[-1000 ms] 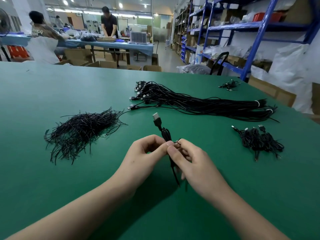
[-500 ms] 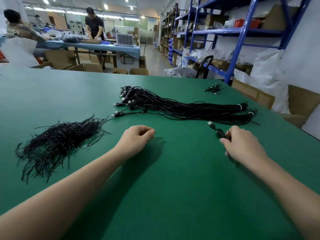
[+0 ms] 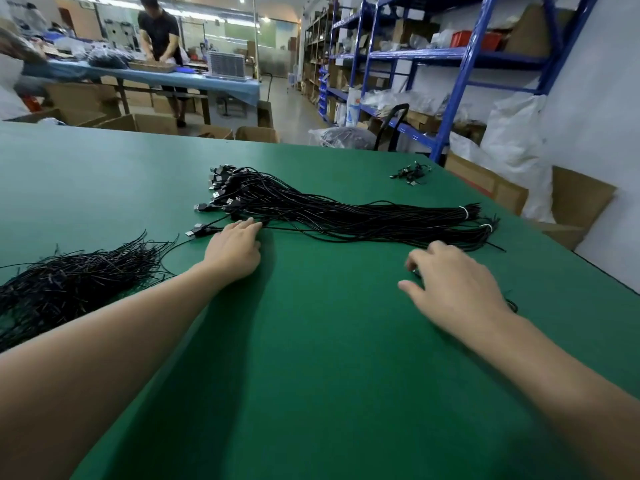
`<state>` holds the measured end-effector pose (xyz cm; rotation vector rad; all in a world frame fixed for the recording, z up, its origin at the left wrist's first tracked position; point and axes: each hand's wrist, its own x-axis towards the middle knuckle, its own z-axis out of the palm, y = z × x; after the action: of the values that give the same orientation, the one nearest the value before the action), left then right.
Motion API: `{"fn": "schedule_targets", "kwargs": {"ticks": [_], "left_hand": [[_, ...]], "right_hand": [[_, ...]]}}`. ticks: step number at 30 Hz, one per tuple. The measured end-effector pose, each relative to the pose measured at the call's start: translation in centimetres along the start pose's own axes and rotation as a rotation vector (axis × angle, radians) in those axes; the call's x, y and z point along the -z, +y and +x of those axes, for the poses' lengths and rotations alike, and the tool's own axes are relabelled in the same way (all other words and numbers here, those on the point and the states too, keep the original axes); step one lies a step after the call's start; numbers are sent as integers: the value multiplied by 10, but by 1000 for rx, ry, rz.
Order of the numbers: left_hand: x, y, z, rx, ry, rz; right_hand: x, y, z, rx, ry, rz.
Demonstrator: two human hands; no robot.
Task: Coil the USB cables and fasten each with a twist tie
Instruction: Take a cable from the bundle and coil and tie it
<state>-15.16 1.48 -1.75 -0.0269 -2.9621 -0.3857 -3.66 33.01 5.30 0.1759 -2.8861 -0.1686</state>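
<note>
So your left hand (image 3: 235, 247) is stretched out flat-ish over the green table (image 3: 311, 358), fingers pretty straight and close together, with the tips touching the near edge of the big bundle of USB cables (image 3: 346, 216), right by the plug end. That bundle lies across the middle of the table, plugs fanned out on the left and the thin ends cinched with white bands (image 3: 465, 212) on the right. One loose plug (image 3: 194, 232) pokes out just left of your fingertips, though honestly I can't tell if you've got any pinch on its cable. Your right hand (image 3: 453, 282) hangs palm-down near the right side, fingers spread and loosely bent, holding nothing I can see; it's a bit blurry. A little loop of black cable (image 3: 512, 304) peeks out just beside that wrist. The heap of black twist ties (image 3: 76, 282) sits on the near left, well apart from the bundle. A small clump of cables (image 3: 410, 174) sits at the far right edge. Past the table are blue shelving (image 3: 450, 57) and another person (image 3: 159, 32) standing at a far bench.
</note>
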Motion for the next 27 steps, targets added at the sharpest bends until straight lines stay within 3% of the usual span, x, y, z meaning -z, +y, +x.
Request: {"fn": "schedule_targets", "kwargs": {"ticks": [4,9,16,21,27], "left_hand": [[-8,4,16,-4,15,58],[-5,5,28,-38,224,131],[19,5,31,-121,464,-158],[50,31,17,-284,573,-277],[74,46,-12,-331,523,-210]], "right_hand": [[-23,-31,13,106,-118,119],[-45,-44,37,81,-197,220],[-68,-50,61,94,-257,272],[-75,-48,89,106,-254,338],[-84,-38,136,-4,-270,414]]}}
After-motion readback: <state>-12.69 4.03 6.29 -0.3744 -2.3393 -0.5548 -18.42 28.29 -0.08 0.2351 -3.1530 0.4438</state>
